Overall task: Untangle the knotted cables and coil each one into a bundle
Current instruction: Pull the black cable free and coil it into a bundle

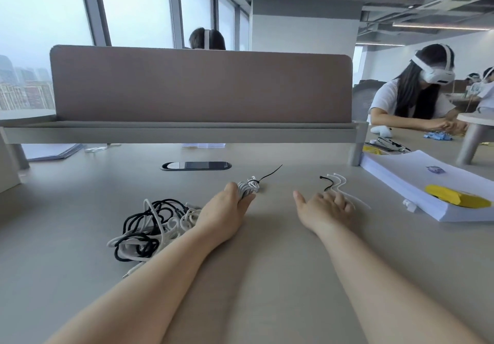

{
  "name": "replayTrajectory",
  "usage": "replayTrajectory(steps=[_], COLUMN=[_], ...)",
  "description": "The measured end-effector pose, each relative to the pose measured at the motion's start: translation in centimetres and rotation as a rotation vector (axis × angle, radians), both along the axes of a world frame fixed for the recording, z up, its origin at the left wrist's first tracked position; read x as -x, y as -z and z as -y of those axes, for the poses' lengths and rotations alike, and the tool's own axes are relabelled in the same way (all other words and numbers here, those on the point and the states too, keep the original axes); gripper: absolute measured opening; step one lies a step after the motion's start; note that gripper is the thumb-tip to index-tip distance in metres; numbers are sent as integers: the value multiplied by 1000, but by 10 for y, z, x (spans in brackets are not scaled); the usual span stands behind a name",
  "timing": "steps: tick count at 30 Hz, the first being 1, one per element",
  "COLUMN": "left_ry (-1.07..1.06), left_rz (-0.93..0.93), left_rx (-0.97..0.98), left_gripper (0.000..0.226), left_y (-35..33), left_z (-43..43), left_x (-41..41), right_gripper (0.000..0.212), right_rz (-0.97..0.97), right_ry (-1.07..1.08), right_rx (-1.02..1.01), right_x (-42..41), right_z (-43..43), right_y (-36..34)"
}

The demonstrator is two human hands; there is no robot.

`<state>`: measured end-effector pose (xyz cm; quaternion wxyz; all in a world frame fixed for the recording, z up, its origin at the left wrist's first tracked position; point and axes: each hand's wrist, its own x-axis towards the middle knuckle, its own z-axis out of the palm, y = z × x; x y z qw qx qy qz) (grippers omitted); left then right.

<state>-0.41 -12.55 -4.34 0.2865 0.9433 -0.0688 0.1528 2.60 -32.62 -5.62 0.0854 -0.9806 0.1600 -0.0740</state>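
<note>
My left hand [227,214] grips a coiled white cable bundle [248,187] bound with a black zip tie whose tail sticks out to the right. A knotted heap of black and white cables [149,227] lies on the table just left of my left forearm. My right hand [324,208] rests on the table with fingers loosely curled, holding nothing. Just beyond its fingers lie loose zip ties [334,183], some white and one black.
A stack of white paper [417,180] with a yellow object [454,196] on it sits at the right. A cable port [196,165] is set in the desk below a grey divider [200,86]. People with headsets sit behind and to the right.
</note>
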Motion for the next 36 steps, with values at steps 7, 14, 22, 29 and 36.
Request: replayTrajectory(steps=[7,14,22,29,36], left_ry=[30,132,434,557,549], left_rz=[11,28,-281,-393,-442], left_rx=[3,202,602,674,770], left_gripper=[36,35,37,33,43], left_y=[-2,-4,-3,-10,-9], left_z=[4,4,3,6,2], left_x=[15,23,26,38,37], right_gripper=[61,33,41,39,43], right_rz=[128,615,350,288,206], right_ry=[-8,-106,-410,-345,-375], right_rx=[-108,-977,-1475,-1515,-1481], right_x=[18,28,39,47,55], right_z=[-4,-15,-41,-41,-44], right_y=[-9,-21,-28,-31,-34])
